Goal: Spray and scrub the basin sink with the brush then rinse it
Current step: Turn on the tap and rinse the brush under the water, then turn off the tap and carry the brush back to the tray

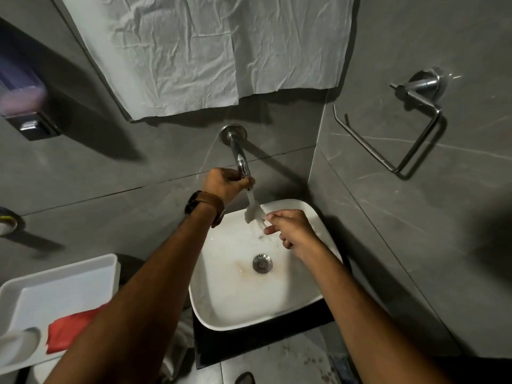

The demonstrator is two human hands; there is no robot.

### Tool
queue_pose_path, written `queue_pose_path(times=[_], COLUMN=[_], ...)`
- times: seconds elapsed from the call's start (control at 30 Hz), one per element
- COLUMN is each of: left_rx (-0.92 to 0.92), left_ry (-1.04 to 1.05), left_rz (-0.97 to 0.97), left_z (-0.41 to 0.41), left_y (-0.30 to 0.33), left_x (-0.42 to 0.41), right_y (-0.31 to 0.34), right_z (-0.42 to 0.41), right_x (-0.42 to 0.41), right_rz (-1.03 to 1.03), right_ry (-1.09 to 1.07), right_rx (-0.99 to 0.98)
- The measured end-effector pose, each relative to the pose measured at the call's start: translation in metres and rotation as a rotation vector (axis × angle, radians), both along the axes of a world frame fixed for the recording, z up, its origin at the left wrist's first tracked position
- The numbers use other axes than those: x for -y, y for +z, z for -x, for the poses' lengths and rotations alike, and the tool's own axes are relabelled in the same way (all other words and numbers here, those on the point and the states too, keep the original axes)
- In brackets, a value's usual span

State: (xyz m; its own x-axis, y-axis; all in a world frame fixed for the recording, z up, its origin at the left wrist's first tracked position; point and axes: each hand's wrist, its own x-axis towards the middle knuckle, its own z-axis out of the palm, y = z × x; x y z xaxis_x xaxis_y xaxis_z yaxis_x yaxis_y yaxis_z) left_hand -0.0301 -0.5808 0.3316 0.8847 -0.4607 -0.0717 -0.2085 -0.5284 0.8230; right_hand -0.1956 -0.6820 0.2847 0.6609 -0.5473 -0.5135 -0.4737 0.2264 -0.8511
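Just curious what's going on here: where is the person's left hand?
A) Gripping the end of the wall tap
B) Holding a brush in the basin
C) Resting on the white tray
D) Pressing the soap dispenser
A: the left hand is closed around the wall tap at its spout, where water pours out.

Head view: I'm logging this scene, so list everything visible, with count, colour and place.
basin sink: one, white, centre
drain: one, metal, basin floor
tap: one, chrome, wall above basin, water running
paper sheets: two, white, covering the wall panel
soap dispenser: one, purple, left wall
ring holder: one, chrome, right wall
tray: one, white, lower left
cloth: one, red, in tray
watch: one, brown strap, left wrist
hands: left hand grips tap; right hand in stream
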Motion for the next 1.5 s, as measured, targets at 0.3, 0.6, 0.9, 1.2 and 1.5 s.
queue_pose_path(times=[0.3, 0.6, 0.9, 1.2, 1.5], left_rx=[-0.096, 0.013, 0.029, 0.135, 0.142], left_ry=[-0.03, 0.35, 0.293, 0.485, 0.875], left_rz=[0.061, 0.059, 0.213, 0.182, 0.078], left_z=[-0.001, 0.023, 0.03, 0.037, 0.023], left_y=[-0.005, -0.011, -0.025, -0.081, -0.14], left_x=[-0.001, 0.024, 0.013, -0.094, -0.303], right_y=[-0.029, -0.061, -0.07, -0.051, -0.044], right_z=[0.024, 0.067, 0.079, 0.043, -0.068], right_x=[0.006, -0.002, -0.013, -0.066, -0.212], right_rz=[0.134, 0.788, 0.886, 0.879, 0.973], right_ry=[0.086, 0.389, 0.547, 0.529, 0.815], right_rx=[-0.113, -0.352, -0.516, -0.405, -0.04])
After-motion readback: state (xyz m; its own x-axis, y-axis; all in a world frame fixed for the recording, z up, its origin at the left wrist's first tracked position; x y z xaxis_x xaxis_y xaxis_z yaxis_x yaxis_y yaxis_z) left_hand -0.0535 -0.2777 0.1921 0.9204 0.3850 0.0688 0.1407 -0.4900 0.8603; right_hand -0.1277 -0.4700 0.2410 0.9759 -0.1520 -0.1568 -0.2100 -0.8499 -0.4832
